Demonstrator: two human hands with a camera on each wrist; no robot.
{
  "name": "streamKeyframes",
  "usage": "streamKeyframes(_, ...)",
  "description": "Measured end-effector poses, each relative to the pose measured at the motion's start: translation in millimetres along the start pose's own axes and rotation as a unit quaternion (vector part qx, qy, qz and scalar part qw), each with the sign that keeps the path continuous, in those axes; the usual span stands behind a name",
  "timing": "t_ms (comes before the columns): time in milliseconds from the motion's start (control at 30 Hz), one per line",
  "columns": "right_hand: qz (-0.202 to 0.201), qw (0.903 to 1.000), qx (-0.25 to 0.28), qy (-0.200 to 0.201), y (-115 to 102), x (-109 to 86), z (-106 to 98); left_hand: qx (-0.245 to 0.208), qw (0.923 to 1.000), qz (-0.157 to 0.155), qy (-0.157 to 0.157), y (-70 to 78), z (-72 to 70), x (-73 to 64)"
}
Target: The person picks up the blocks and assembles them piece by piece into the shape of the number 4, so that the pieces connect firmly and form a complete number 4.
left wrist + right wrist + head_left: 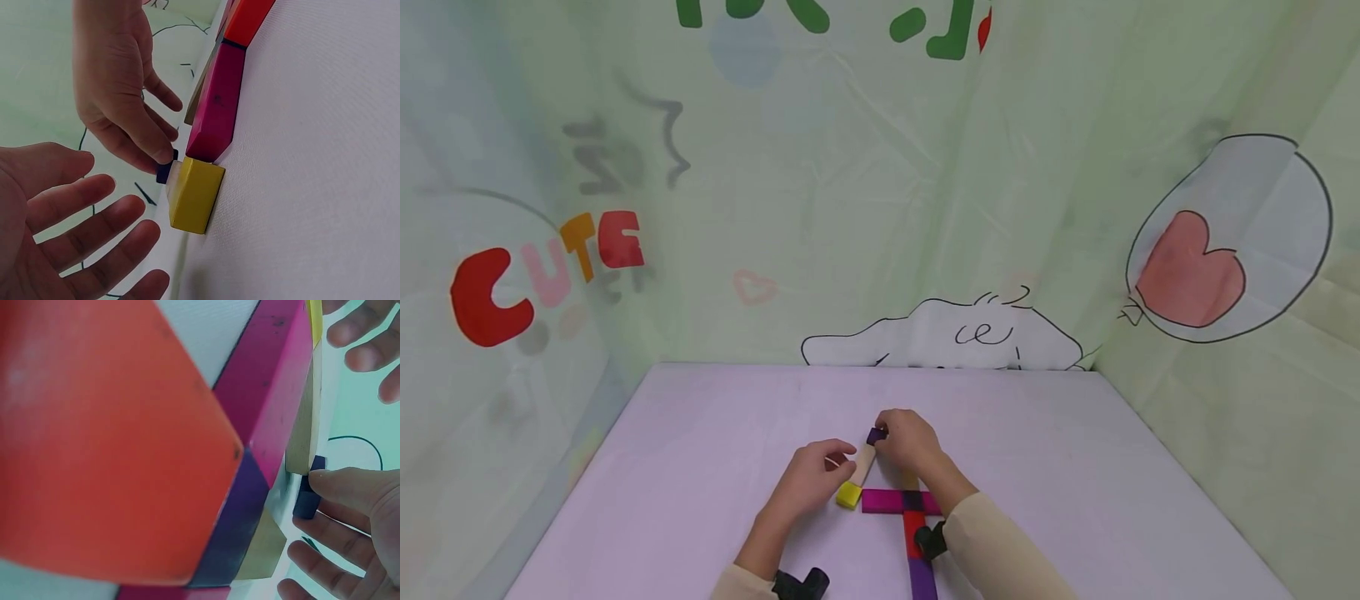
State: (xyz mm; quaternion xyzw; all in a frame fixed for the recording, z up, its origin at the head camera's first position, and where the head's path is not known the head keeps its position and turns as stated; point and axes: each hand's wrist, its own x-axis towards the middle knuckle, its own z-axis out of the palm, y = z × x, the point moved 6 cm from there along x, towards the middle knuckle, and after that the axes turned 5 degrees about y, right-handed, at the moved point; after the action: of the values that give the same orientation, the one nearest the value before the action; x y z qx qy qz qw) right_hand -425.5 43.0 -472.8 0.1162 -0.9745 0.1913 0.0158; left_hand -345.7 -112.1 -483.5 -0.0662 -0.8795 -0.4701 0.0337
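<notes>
My right hand [910, 440] pinches a small dark purple block [306, 501] between thumb and fingers, right at the far end of a plain wooden block [864, 464]. At that wooden block's near end sits a yellow block [849, 496]. My left hand [814, 477] hovers beside the yellow block, its fingers relaxed and apart, holding nothing. To the right lies a cross of blocks: magenta blocks [882, 501] on either side of a dark cube [912, 500], another plain wooden block [910, 479] beyond it, and a red block [914, 533] on the near side.
A purple block [922, 578] continues the row below the red one, toward the near edge. Everything lies on a pale table [715, 433]. Behind and at the sides hangs a printed curtain [865, 208]. Each wrist wears a dark camera.
</notes>
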Motion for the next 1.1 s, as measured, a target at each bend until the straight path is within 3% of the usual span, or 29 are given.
streamKeyframes(1100,0.024,0.9996,0.015,-0.002,10,-15.3,-14,0.012,0.9998,0.011,-0.015,0.5,8.0,1.1)
